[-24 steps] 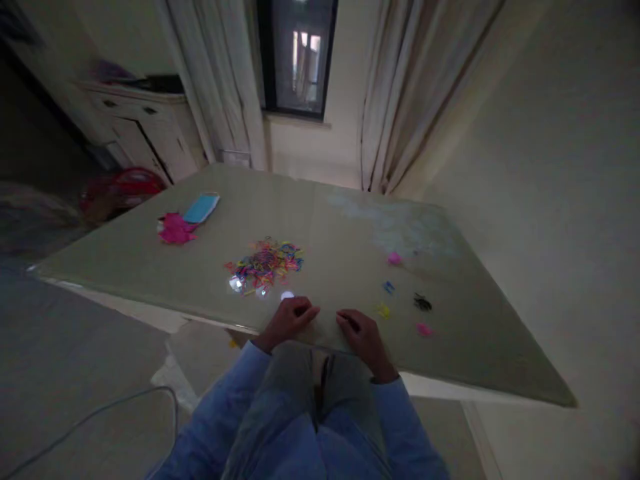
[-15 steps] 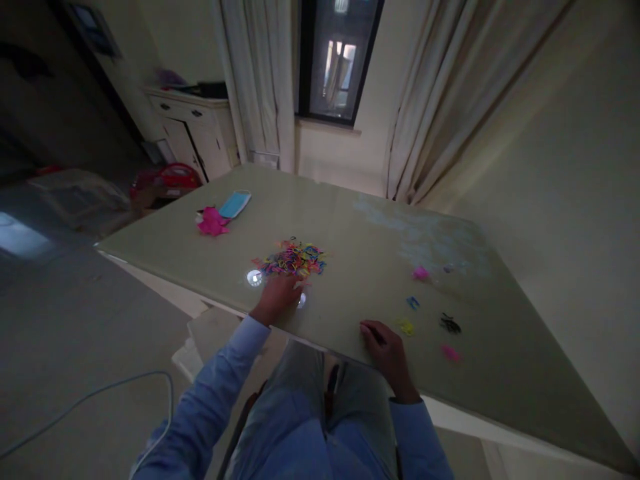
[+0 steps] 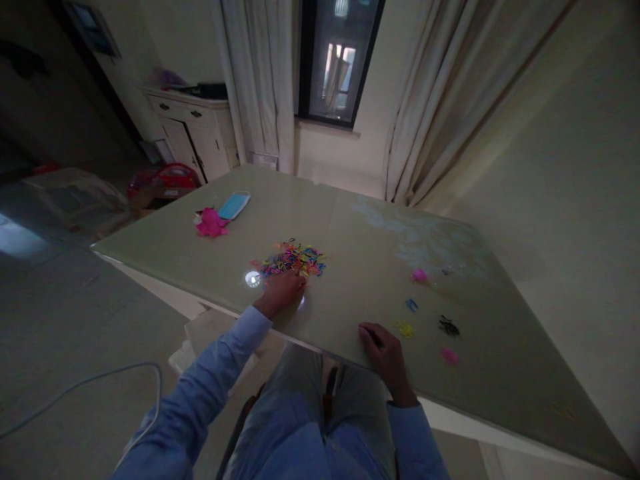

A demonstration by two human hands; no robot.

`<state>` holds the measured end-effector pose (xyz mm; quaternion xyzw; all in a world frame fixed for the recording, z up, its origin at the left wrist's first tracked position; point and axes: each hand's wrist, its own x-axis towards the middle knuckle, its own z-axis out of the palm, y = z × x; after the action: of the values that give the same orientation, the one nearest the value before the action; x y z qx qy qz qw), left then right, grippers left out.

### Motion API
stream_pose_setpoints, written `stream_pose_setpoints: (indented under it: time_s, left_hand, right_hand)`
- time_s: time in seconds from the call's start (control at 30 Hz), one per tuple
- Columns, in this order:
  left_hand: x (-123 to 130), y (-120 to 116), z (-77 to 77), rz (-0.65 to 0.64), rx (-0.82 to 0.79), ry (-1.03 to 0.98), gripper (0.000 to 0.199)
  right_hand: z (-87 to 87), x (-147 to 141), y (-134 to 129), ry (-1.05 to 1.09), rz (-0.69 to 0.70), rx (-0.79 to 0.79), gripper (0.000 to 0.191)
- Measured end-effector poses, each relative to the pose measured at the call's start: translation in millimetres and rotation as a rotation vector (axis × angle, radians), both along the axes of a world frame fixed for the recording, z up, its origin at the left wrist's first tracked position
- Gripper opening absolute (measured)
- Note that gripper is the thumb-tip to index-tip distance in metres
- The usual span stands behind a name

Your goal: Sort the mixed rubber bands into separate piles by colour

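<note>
A pile of small multicoloured rubber bands (image 3: 294, 256) lies on the table in front of me. My left hand (image 3: 285, 289) reaches to the pile's near edge, its fingers bent down and pressed together among the bands; what they pinch is hidden. Near the table's front edge rests my right hand (image 3: 384, 349), fingers curled and thumb against them; anything inside cannot be seen. To its right lie small single-colour groups: yellow bands (image 3: 405, 329), blue bands (image 3: 411, 305), black bands (image 3: 449, 325) and pink bands (image 3: 449, 355).
A blue face mask (image 3: 234, 205) and a crumpled pink piece (image 3: 211, 223) lie at the table's left. Another small pink thing (image 3: 419, 275) is on the right, near a clear scrap (image 3: 447, 271). The glossy table (image 3: 340, 213) stands before a curtained window.
My left hand has shifted slightly forward and right at the near edge of the pile. My right hand stays almost where it was, still curled.
</note>
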<state>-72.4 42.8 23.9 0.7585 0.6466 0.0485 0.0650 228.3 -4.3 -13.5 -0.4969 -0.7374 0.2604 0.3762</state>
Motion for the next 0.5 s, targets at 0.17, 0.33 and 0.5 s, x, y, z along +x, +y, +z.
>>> stream_pose_setpoints:
  time_s: [0.17,0.33,0.5]
  left_hand:
    - [-4,3,-5.4,-0.034,0.004,-0.016,0.029]
    - [-7,11,-10.4,-0.06,0.021,-0.064,0.025]
    - [-14,13,-13.6,-0.057,0.039,-0.136,0.019]
  right_hand:
    - [-1.2,0,-1,-0.007,0.008,0.017,0.028]
    - [-2.7,0,0,-0.007,0.016,0.046,0.027]
    - [-2.6,0,0,-0.009,0.005,0.05,0.027]
